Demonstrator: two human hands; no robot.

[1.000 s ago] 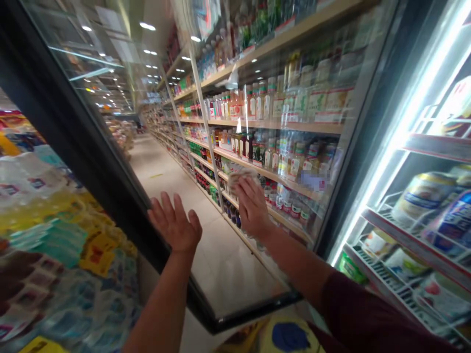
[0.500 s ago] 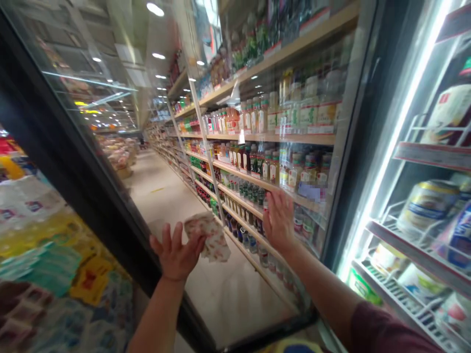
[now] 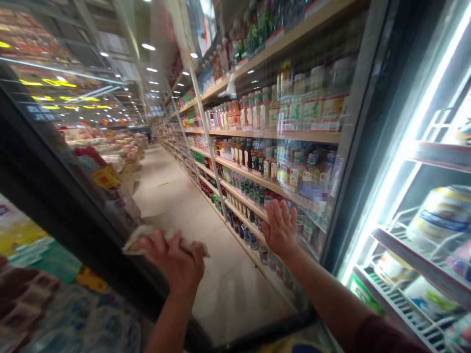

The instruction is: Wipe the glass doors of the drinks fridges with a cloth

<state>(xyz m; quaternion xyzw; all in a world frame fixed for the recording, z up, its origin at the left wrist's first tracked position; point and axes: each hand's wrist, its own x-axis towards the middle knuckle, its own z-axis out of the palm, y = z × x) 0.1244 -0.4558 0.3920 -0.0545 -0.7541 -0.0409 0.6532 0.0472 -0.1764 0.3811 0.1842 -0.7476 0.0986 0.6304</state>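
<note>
A glass door (image 3: 239, 309) with a dark frame (image 3: 55, 191) stands swung out in front of me. My left hand (image 3: 178, 260) has its fingers bent over a pale cloth (image 3: 138, 242) and holds it at the glass, close to the left side of the frame. The cloth pokes out on both sides of the fingers, and part of it lies hidden beneath them. Farther right, my right hand (image 3: 280, 229) holds nothing. Its fingers are stretched out with the palm toward the pane, apparently resting on it.
Through the glass show shelves (image 3: 272, 135) of bottles along an aisle floor (image 3: 172, 196). At right is a lit refrigerator with wire racks (image 3: 412, 294) and a large can (image 3: 441, 215). Packaged goods (image 3: 47, 260) lie at lower left, beyond the frame.
My left hand has moved left with the cloth, which hung to its right before and now lies under the fingers. My right hand has stayed almost in place. The view has shifted slightly.
</note>
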